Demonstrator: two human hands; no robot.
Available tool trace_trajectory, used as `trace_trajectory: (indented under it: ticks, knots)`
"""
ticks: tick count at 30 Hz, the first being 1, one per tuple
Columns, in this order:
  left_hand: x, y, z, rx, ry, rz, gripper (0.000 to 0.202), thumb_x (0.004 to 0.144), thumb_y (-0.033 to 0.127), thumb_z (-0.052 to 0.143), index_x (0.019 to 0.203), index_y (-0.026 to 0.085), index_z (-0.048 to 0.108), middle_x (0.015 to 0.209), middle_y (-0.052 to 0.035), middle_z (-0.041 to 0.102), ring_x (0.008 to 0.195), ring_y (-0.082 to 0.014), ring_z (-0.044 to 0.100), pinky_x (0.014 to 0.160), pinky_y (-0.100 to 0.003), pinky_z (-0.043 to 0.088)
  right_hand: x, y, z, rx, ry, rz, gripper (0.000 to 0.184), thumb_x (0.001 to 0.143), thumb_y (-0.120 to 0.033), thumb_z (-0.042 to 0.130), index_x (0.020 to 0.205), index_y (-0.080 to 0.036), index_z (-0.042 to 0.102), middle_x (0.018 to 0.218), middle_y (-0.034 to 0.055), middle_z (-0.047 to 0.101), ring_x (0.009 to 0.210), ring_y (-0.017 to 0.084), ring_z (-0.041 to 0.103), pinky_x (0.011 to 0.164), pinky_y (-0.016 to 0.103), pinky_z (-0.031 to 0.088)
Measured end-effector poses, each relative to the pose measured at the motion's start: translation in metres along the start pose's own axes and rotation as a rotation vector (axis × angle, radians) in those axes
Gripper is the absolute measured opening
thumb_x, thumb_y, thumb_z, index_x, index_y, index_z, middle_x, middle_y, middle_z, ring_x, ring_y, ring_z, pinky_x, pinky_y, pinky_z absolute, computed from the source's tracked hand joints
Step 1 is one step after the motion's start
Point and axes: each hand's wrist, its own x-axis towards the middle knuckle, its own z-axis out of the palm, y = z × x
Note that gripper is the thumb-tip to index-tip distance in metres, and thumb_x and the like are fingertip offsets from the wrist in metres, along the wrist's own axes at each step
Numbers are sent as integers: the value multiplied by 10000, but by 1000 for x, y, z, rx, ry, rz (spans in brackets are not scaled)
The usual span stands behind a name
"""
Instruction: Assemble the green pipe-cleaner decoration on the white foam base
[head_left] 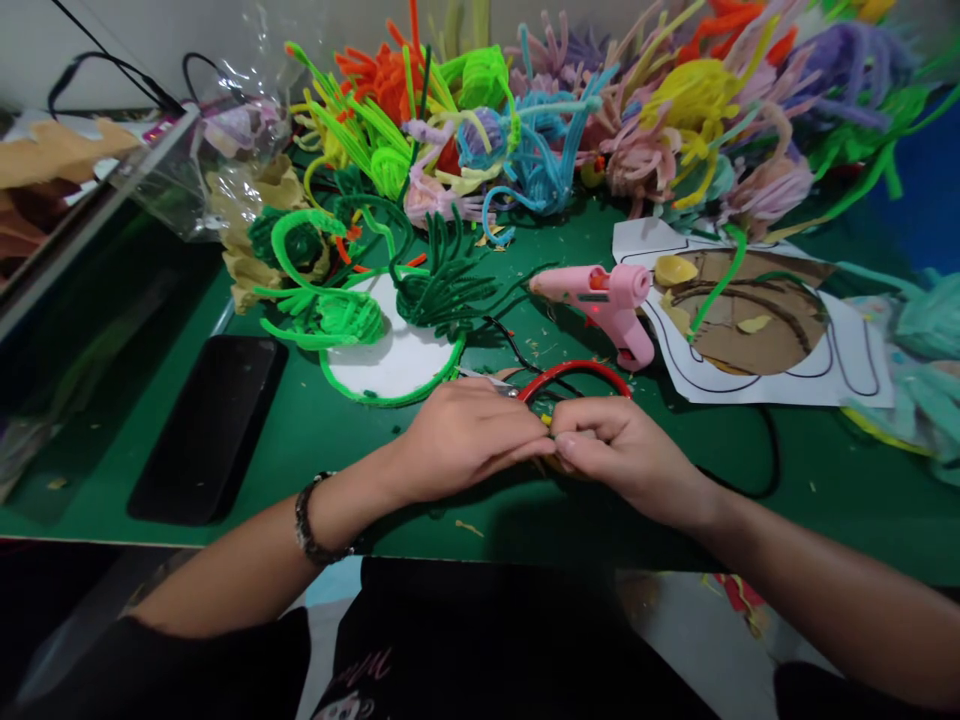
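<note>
My left hand [476,437] and my right hand [634,455] meet near the table's front edge, fingertips pinched together. Whatever they hold is mostly hidden; a small yellow bit shows by the fingertips. Just behind them lie scissors with red handles [574,368], their blades pointing left and partly covered by my left hand. A pink glue gun [600,300] lies beyond my right hand, nozzle to the left. Past my left hand is a white disc [405,360] edged in green pipe cleaner. A bright green bundle of pipe cleaners [349,318] and a dark green bundle [442,285] rest on it.
A black phone [208,430] lies at the left on the green table [465,515]. Many coloured pipe-cleaner bundles [525,130] line the back. At right, a cardboard piece [772,325] lies on outlined white paper [855,350]. A black cable [775,460] curves nearby.
</note>
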Motion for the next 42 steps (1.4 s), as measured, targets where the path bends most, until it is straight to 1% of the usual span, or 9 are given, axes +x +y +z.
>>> trace_trajectory:
  ticks: [4, 7, 13, 18, 22, 25, 31, 37, 42]
  knots:
    - [-3, -2, -2, 330, 50, 210, 227, 828, 233, 462, 637, 151, 552, 543, 29, 603, 499, -71, 518, 537, -205, 387, 0, 6, 3, 296, -61, 214, 187, 692, -203, 409, 512, -175, 366, 469, -70, 315, 413, 39, 264, 372, 171, 208]
    - [-2, -1, -2, 312, 68, 199, 235, 831, 237, 451, 635, 154, 550, 538, 32, 599, 496, -65, 515, 541, -200, 388, -1, 5, 1, 238, -78, 176, 204, 707, -215, 411, 513, -173, 367, 478, -64, 321, 424, 41, 270, 379, 173, 209]
    - [2, 3, 1, -249, 21, -241, 183, 804, 249, 479, 677, 152, 566, 563, 20, 585, 519, -62, 507, 541, -178, 407, -4, -1, -3, -560, 183, -331, 236, 742, -114, 448, 511, -160, 441, 463, -60, 359, 441, 40, 307, 431, 180, 251]
    - [6, 3, 1, -619, -19, -697, 141, 743, 277, 539, 757, 136, 535, 585, 31, 547, 482, -50, 457, 445, -152, 370, -5, 5, -8, -1192, 327, -702, 210, 764, -170, 506, 557, -173, 543, 410, -46, 400, 440, 80, 313, 453, 237, 253]
    - [8, 5, -1, -828, -167, -774, 214, 807, 228, 418, 632, 133, 496, 533, 35, 527, 419, -27, 410, 407, -131, 337, -5, 7, -12, -1361, 294, -761, 117, 774, -204, 519, 699, -169, 602, 417, -46, 440, 445, 94, 346, 457, 250, 256]
    - [8, 5, -1, -882, -155, -762, 214, 822, 199, 385, 640, 139, 482, 562, 39, 532, 415, -20, 405, 405, -123, 342, -4, 8, -12, -1379, 301, -754, 113, 775, -208, 520, 723, -164, 609, 428, -40, 465, 448, 96, 361, 462, 252, 262]
    - [4, 3, -1, -544, -86, -566, 168, 827, 178, 429, 692, 146, 523, 593, 42, 570, 512, -35, 503, 507, -131, 402, -1, 9, -7, -1150, 289, -578, 242, 771, -168, 479, 535, -168, 532, 417, -41, 429, 430, 71, 347, 457, 225, 272]
    - [-1, 0, 3, 39, 81, -149, 127, 819, 216, 477, 765, 150, 571, 661, 8, 646, 614, -81, 586, 599, -178, 437, 1, 0, -6, -362, 115, -84, 219, 707, -112, 435, 495, -159, 409, 458, -69, 365, 422, 25, 311, 406, 160, 236]
    - [-4, -1, 4, 189, 122, 12, 142, 832, 193, 445, 772, 136, 561, 652, -10, 647, 596, -90, 585, 565, -185, 441, 3, 1, -8, 351, -90, 401, 167, 674, -185, 417, 508, -177, 404, 364, -108, 243, 318, 23, 179, 339, 170, 177]
